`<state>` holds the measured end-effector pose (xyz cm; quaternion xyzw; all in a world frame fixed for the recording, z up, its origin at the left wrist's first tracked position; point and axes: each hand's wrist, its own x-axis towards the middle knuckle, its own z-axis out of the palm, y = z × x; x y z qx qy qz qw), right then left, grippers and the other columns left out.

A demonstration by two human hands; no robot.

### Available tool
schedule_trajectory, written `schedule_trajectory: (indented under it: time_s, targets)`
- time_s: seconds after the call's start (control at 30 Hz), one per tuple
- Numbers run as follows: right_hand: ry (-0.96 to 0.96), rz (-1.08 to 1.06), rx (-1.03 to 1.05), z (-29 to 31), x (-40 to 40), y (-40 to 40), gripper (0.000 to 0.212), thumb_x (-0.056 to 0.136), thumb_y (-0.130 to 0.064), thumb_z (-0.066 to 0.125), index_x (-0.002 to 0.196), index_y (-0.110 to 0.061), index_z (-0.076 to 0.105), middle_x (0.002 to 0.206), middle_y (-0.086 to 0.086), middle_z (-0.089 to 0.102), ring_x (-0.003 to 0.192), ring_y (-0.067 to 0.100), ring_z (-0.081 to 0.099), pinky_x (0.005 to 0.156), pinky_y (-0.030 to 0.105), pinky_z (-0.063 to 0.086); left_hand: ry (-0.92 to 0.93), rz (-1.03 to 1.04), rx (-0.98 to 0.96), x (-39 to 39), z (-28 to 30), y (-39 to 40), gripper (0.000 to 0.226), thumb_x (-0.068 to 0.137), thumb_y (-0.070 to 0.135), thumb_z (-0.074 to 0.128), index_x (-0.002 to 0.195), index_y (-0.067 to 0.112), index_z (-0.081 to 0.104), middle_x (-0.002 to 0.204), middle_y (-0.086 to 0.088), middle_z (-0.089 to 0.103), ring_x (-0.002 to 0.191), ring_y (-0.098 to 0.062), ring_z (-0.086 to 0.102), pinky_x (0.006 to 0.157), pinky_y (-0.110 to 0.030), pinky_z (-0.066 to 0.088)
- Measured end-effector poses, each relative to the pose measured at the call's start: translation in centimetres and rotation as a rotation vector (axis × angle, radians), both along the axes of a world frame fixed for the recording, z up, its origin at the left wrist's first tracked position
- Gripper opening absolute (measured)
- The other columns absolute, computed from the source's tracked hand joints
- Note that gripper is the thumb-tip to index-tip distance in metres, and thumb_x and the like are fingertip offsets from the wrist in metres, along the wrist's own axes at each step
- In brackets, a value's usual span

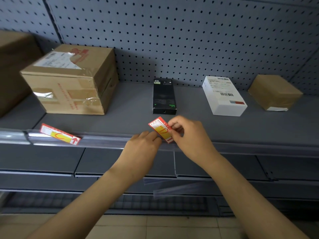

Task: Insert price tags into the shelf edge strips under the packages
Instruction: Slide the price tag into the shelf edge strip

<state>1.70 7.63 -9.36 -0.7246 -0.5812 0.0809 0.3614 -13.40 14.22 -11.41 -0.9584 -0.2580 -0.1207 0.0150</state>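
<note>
My right hand pinches a red, white and yellow price tag by its right end, tilted, just above the clear shelf edge strip. My left hand rests on the strip, and its fingertips touch the tag's lower left edge. The tag hovers below the black box. A second price tag sits slanted in the strip under the big cardboard box. Further right on the shelf lie a white box and a small brown parcel.
A grey pegboard wall backs the shelf. Another brown carton stands at the far left. Lower grey shelves with their own clear strips run beneath, and a tiled floor lies at the bottom.
</note>
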Motion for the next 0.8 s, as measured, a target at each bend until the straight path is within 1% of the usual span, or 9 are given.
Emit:
schedule_trajectory:
  time_s: [0.2,0.27,0.3,0.33,0.4,0.47,0.63,0.7,0.8]
  targets:
    - [-0.005,0.02,-0.002,-0.1,0.1,0.1,0.01,0.085,-0.011,0.065,0.095,-0.013,0.065,0.088,0.001,0.071,0.076,0.013,0.066,0.067,0.038,0.058,0.032,0.035,-0.023,0.5,0.4,-0.4,0.041,0.043,-0.003,0.076,0.079,0.016,0.071,0.068,-0.001,0.068,0.056,-0.02,0.061,0.047,-0.025,0.047]
    - [-0.009,0.023,-0.008,0.1,0.0,0.0,0.01,0.086,-0.011,0.065,0.096,-0.013,0.065,0.089,0.0,0.071,0.076,0.012,0.066,0.067,0.038,0.058,0.04,0.038,-0.017,0.6,0.5,-0.6,0.04,0.044,-0.002,0.077,0.079,0.015,0.07,0.068,-0.002,0.067,0.056,-0.021,0.061,0.046,-0.025,0.046]
    - [-0.012,0.022,-0.006,0.2,0.0,0.0,0.01,0.086,-0.011,0.065,0.096,-0.013,0.065,0.089,0.0,0.071,0.076,0.011,0.066,0.067,0.037,0.058,0.05,0.046,-0.015,0.6,0.5,-0.8,0.038,0.048,0.001,0.077,0.083,0.015,0.07,0.073,-0.002,0.067,0.059,-0.02,0.061,0.049,-0.026,0.047]
    - [-0.016,0.021,-0.003,0.3,0.0,-0.1,0.01,0.086,-0.011,0.065,0.095,-0.013,0.065,0.089,0.0,0.071,0.075,0.01,0.065,0.067,0.036,0.058,0.063,0.061,-0.024,0.6,0.5,-1.1,0.036,0.058,0.004,0.075,0.092,0.015,0.068,0.082,-0.002,0.067,0.068,-0.02,0.062,0.056,-0.028,0.048]
    - [-0.022,0.016,0.011,0.5,-0.1,-0.3,0.01,0.086,-0.01,0.065,0.095,-0.013,0.065,0.09,0.0,0.071,0.073,0.006,0.063,0.067,0.033,0.058,0.068,0.111,-0.052,0.7,0.3,-1.3,0.033,0.083,0.01,0.059,0.115,0.016,0.056,0.108,-0.002,0.06,0.093,-0.02,0.058,0.076,-0.028,0.046]
    - [-0.028,0.004,0.022,0.6,-0.1,-0.4,0.011,0.085,-0.01,0.066,0.095,-0.014,0.065,0.091,0.0,0.071,0.075,0.007,0.063,0.067,0.033,0.057,0.042,0.14,-0.058,0.9,0.1,-1.5,0.034,0.092,0.011,0.047,0.125,0.017,0.046,0.119,-0.003,0.05,0.106,-0.021,0.049,0.086,-0.028,0.042]
    - [-0.133,0.019,-0.05,0.0,-0.4,-0.4,0.009,0.087,-0.02,0.063,0.096,-0.019,0.063,0.092,0.002,0.068,0.08,0.017,0.062,0.068,0.036,0.055,0.0,0.134,-0.133,0.2,0.1,-1.4,0.041,0.09,0.005,0.047,0.128,0.02,0.049,0.13,-0.004,0.045,0.113,-0.023,0.045,0.093,-0.029,0.04]
    - [-0.178,0.031,-0.116,-0.2,-0.8,-0.4,0.011,0.089,-0.024,0.06,0.099,-0.019,0.062,0.093,0.004,0.065,0.08,0.018,0.06,0.069,0.034,0.054,0.036,0.133,-0.144,0.1,0.3,-1.3,0.043,0.091,0.006,0.046,0.131,0.021,0.046,0.132,-0.004,0.044,0.115,-0.022,0.045,0.096,-0.029,0.04]
    - [-0.232,0.069,-0.156,-0.1,-1.2,-0.3,0.013,0.091,-0.023,0.058,0.1,-0.016,0.063,0.094,0.005,0.065,0.087,0.019,0.056,0.072,0.04,0.053,0.063,0.129,-0.132,-0.2,0.2,-1.2,0.039,0.093,0.011,0.046,0.131,0.019,0.046,0.129,-0.004,0.049,0.113,-0.023,0.049,0.095,-0.031,0.042]
